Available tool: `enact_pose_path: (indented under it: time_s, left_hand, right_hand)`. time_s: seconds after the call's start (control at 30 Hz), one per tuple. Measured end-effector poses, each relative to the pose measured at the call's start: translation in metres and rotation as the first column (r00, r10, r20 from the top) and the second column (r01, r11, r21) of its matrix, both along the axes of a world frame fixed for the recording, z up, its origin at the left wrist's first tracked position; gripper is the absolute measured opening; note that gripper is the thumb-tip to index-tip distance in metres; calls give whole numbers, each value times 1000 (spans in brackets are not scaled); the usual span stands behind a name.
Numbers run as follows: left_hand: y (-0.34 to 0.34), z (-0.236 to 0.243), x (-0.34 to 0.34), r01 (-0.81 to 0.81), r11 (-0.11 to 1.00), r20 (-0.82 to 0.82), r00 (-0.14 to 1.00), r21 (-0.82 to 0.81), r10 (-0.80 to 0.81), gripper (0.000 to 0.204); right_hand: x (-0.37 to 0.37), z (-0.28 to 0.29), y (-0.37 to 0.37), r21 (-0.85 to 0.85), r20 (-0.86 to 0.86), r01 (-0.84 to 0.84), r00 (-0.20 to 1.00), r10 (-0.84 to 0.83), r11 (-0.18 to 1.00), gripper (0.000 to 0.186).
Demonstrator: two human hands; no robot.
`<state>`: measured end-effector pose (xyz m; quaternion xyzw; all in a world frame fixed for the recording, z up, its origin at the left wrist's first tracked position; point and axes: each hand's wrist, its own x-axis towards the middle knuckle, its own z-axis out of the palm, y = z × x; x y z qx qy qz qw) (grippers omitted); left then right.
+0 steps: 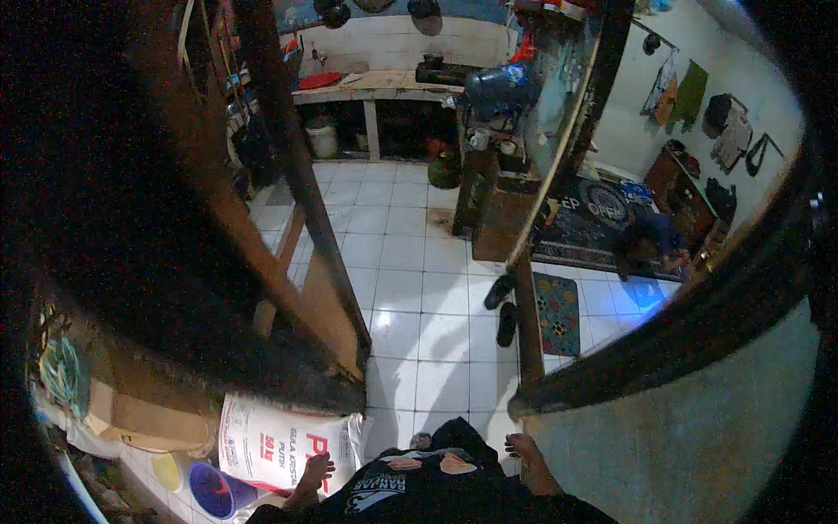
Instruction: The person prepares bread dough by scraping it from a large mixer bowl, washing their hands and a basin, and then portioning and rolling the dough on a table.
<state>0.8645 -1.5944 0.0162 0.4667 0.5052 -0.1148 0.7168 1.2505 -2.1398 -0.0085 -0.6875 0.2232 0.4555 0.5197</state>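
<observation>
My left hand [315, 474] hangs low at my side, over the edge of a large white sack [262, 437] with red print. Its fingers are loosely apart and nothing shows in them. On the other side, my right hand [525, 451] hangs beside the right door post [524, 403], fingers slightly bent and apart, also holding nothing visible. Between both hands is my black printed shirt [428, 485]. A purple bucket [209, 489] and a yellowish tub [169, 471] stand left of the sack.
The doorway opens onto white floor tiles [397, 288]. Dark sandals [506, 325] lie by the right post, next to a patterned mat [557, 314]. Farther right, a person [650, 240] is low on a dark rug [567, 236]. A tiled counter [384, 85] and green gas cylinder [443, 171] are ahead.
</observation>
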Motion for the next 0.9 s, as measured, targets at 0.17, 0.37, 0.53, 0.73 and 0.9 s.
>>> enact_pose_path:
  time_s: [0.17, 0.37, 0.53, 0.73, 0.9]
  left_hand:
    - [69, -27, 122, -161, 978, -42, 987, -130, 157, 52]
    - [125, -37, 319, -155, 986, -52, 986, 56, 158, 49]
    - [188, -28, 480, -273, 957, 40, 962, 99, 270, 44]
    - [240, -67, 590, -445, 888, -10, 893, 118, 449, 38]
    - [308, -89, 698, -548, 836, -112, 829, 28, 547, 35]
  right_hand:
    - [172, -46, 57, 161, -102, 22, 995, -5, 987, 37]
    - [415, -75, 168, 71, -38, -501, 863, 505, 862, 31]
    - [682, -90, 340, 669, 739, -743, 659, 139, -31, 32]
    - [916, -39, 659, -387, 482, -696, 407, 776, 605, 27]
    - [991, 9, 862, -118, 566, -752, 486, 666, 648, 32]
